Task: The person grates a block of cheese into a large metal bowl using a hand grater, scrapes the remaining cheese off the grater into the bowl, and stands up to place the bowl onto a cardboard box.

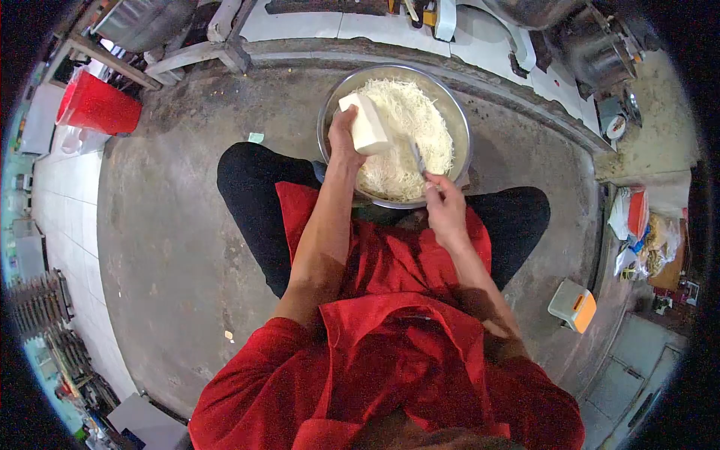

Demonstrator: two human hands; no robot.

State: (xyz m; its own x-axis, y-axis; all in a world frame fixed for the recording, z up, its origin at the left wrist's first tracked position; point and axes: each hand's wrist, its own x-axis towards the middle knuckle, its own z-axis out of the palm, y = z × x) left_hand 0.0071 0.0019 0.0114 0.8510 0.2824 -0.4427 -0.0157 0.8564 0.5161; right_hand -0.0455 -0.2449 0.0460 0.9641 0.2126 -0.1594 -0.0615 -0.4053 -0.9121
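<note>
My left hand (pixel 346 136) grips a thick, pale cream block (pixel 367 127) with flat, cut-looking sides, held over the left part of a wide metal bowl (pixel 466 150). Long thin pale shreds (pixel 412 109) are heaped in the bowl, which sits on the floor between my bent legs. To the right of the block, my right hand (pixel 445 202) is closed around a small tool with a narrow grey metal blade (pixel 417 156). The blade points up and away over the shreds, apart from the block. My fingers cover most of the tool's handle, so its exact kind is unclear.
A red bucket (pixel 101 103) stands at the far left. Beyond the bowl runs a low raised ledge (pixel 360 51). On the right are a white and orange box (pixel 573 305) and several plastic bags (pixel 652 236). Metal racks (pixel 52 315) line the left edge.
</note>
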